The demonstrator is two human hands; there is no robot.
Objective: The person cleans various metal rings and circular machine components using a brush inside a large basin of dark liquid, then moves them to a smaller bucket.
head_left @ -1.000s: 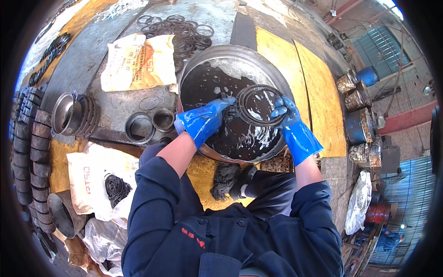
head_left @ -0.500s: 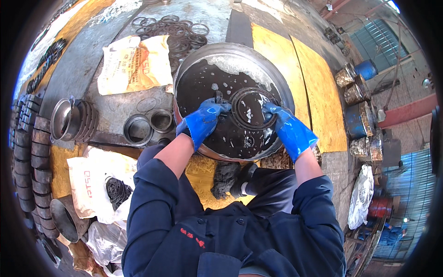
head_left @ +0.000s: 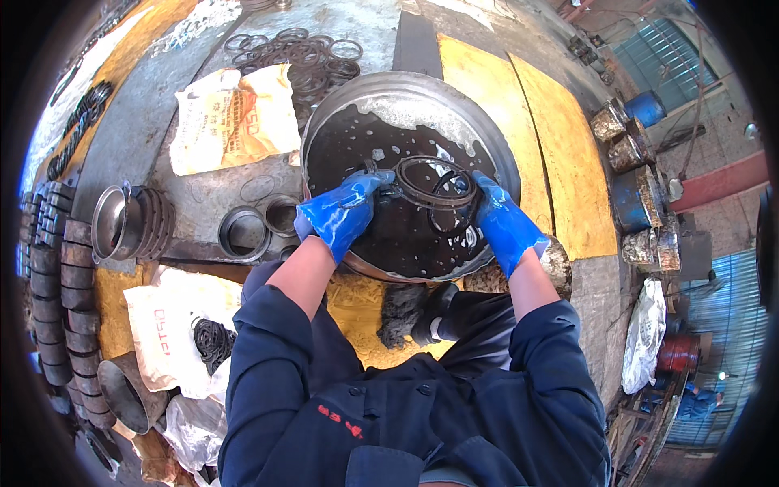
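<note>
My left hand (head_left: 345,209) and my right hand (head_left: 501,221), both in wet blue rubber gloves, hold a dark ring (head_left: 415,195) between them by its opposite sides. The ring is tilted above a large round metal tub (head_left: 491,134). Black liquid (head_left: 349,146) with patches of foam lies in the tub. A thinner dark loop (head_left: 442,231) hangs at the ring's near right side, close to my right fingers; whether it is joined to the ring I cannot tell. Some dark material shows at my left fingertips, too small to name.
Left of the tub are two short metal cylinders (head_left: 243,234), an orange-and-white sack (head_left: 235,122) and a heap of dark rings (head_left: 312,61). Stacked metal bowls (head_left: 118,219) and rows of dark cylinders (head_left: 50,292) stand farther left. A white bag (head_left: 166,333) holds coiled black loops (head_left: 213,342).
The ring has risen and tilted from lying nearly flat by the liquid. The thinner loop now shows hanging below it. Both hands have shifted slightly, still at its sides.
</note>
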